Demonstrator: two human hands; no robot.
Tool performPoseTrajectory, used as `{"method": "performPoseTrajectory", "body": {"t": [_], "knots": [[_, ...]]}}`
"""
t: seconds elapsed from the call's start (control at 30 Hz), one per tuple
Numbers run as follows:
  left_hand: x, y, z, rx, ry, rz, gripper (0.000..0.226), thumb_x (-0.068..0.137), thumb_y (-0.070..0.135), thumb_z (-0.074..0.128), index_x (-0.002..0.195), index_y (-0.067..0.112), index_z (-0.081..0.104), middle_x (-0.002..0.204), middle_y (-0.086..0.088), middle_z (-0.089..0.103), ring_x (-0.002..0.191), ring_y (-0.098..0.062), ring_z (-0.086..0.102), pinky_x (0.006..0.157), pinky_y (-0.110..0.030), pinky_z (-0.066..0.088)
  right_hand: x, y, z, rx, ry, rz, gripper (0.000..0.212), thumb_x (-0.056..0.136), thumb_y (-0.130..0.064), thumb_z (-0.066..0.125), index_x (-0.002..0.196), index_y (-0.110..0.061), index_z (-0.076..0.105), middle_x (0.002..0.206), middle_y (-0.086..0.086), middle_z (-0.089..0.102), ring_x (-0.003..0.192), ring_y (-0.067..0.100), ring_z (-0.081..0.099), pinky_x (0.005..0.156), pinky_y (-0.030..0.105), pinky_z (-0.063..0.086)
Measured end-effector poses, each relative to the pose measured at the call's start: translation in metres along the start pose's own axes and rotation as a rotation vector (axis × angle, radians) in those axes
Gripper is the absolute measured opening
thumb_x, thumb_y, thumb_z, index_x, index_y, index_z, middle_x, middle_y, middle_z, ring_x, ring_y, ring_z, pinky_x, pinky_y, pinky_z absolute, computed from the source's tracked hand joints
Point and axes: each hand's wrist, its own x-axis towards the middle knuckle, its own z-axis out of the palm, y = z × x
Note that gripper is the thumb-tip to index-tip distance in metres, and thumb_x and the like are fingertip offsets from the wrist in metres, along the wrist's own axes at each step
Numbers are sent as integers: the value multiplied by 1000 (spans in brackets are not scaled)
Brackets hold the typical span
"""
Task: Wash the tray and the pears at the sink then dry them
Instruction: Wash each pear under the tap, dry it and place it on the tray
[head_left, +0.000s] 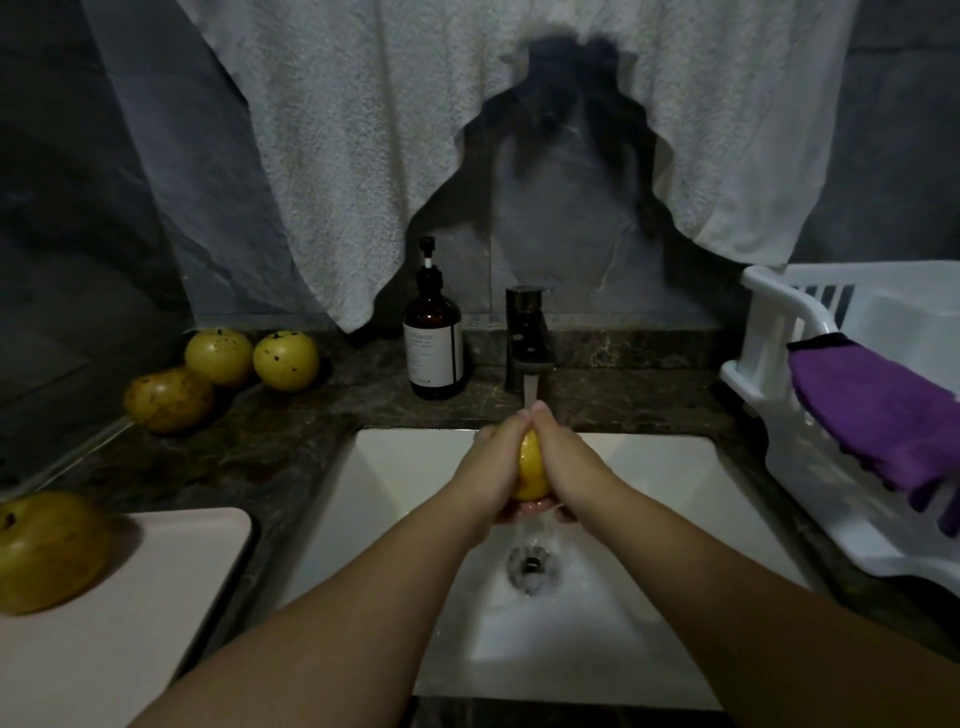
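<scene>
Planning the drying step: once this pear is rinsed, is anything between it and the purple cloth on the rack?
Nothing visible blocks the way. Both hands, left hand and right hand, hold the pear under the faucet. Only open sink and counter lie between it and the purple cloth on the white rack.

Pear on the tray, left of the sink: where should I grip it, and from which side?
Judging from its pose, take the pear around its round middle with the left hand, coming from above and the sink side. It sits low on the flat tray, its dark spot facing sideways, with open tray to its right.
</scene>
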Motion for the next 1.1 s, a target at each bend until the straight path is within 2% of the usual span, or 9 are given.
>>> {"method": "performPoseTrajectory", "body": {"t": [0.17,0.23,0.37,0.47,0.53,0.67,0.8,0.93,1.1], "knots": [[-8,4,-1,-94,-5,-188,69,97,80,32,123,22,60,104,-18,74,85,-26,75,66,-34,63,2,12,-5,-91,15,-240,50,103,-63,30,137,-31,48,117,5,60,99,20,59,97,44,50],[-4,4,1,-10,65,-148,70,100,77,25,128,21,56,102,-19,72,82,-27,74,63,-32,62,2,9,-6,13,-13,-120,52,103,-64,31,139,-31,47,119,9,60,100,23,61,89,41,51],[2,3,5,70,79,-28,68,103,71,23,147,26,48,126,-20,65,108,-36,69,90,-49,61,1,2,-5,146,-35,87,59,100,-70,29,139,-29,48,118,15,63,96,32,66,68,34,50],[-2,2,-2,0,-16,-131,81,89,88,34,119,19,66,78,-8,73,62,-16,70,53,-24,54,3,9,-4,-85,80,-229,47,103,-63,28,133,-34,51,116,7,61,99,21,60,91,42,50],[-2,2,-3,21,-34,-109,77,86,89,40,111,20,65,65,-4,68,51,-13,63,52,-21,48,5,10,-3,-94,83,-266,45,104,-62,29,131,-34,51,113,6,61,95,18,59,92,40,50],[1,2,0,84,16,36,53,92,69,51,126,28,57,111,-12,68,94,-28,72,83,-42,62,4,3,-1,-18,6,30,59,100,-71,20,123,-26,51,99,12,66,77,22,66,57,24,49],[-11,5,-2,-56,-65,-108,59,94,77,46,120,28,66,106,-12,73,85,-23,74,67,-32,62,6,11,-2,-122,51,-172,56,101,-68,26,134,-29,50,111,6,61,99,24,61,89,42,54],[-5,5,2,50,30,73,40,99,63,51,128,37,56,119,-8,63,102,-27,67,78,-41,64,5,4,-2,128,-13,25,52,99,-70,29,126,-31,50,107,13,62,86,28,65,61,30,45],[-13,9,1,-91,-36,-61,44,95,63,55,117,26,64,118,-14,68,102,-31,71,78,-43,65,8,10,2,20,60,-171,30,103,-60,35,122,-42,48,111,4,58,93,21,59,72,37,54]]}}
